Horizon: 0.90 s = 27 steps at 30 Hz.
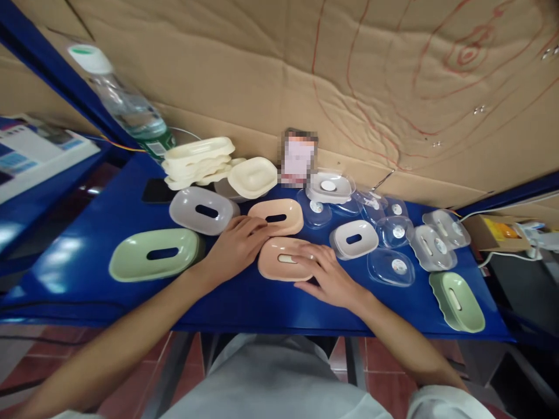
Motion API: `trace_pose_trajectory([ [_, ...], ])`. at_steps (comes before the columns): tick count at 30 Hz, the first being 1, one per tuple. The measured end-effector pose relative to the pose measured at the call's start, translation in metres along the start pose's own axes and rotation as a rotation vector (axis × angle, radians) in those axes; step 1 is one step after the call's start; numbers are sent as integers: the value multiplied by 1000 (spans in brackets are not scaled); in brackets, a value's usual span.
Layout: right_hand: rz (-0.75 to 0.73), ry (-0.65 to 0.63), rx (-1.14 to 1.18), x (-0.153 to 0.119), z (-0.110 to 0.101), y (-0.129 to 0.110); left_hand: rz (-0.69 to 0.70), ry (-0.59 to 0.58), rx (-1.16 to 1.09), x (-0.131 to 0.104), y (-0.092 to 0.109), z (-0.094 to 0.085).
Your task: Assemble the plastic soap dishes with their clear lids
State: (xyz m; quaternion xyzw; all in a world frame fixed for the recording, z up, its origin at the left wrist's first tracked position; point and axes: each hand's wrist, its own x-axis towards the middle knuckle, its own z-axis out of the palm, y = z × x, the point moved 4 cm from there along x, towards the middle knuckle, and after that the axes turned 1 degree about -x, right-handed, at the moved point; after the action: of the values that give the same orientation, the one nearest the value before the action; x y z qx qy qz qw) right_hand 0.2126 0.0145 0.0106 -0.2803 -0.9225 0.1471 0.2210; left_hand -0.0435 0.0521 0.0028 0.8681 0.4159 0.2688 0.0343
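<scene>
A peach soap dish (273, 263) lies in front of me, with a cream piece (286, 258) showing in its slot. My right hand (329, 273) grips its right side, fingers reaching over the rim toward the slot and thumb at the near edge. Just behind it is a lighter peach soap dish (288, 216) with an open slot. Bent and close together, the fingers of my left hand (238, 244) lie on that dish's near left rim; their tips are partly hidden. Left of my hands are a grey-purple soap dish (186, 209) and a green soap dish (131, 256).
Cream trays (198, 160) are stacked at the back beside a water bottle (131, 110). A blurred phone (299, 157) leans on the cardboard (244, 70). To the right lie a pale soap dish (367, 235), several clear lids (386, 270) and another green soap dish (469, 305).
</scene>
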Motion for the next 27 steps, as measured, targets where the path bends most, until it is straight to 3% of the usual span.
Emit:
trace_pose_trajectory([
  [7, 32, 52, -117, -3, -6, -3, 11, 130, -27, -1, 3, -1],
  [13, 12, 20, -129, -3, -8, -5, -46, 67, -16, 3, -3, 2],
  [19, 9, 191, -208, -6, -31, -2, 19, 95, -55, 1, 8, -17],
  [23, 238, 304, -353, -9, -77, 26, 94, 161, -8, 5, 21, -37],
  [27, 614, 104, -518, -5, -113, 76, 122, 165, 60, 42, 33, -42],
])
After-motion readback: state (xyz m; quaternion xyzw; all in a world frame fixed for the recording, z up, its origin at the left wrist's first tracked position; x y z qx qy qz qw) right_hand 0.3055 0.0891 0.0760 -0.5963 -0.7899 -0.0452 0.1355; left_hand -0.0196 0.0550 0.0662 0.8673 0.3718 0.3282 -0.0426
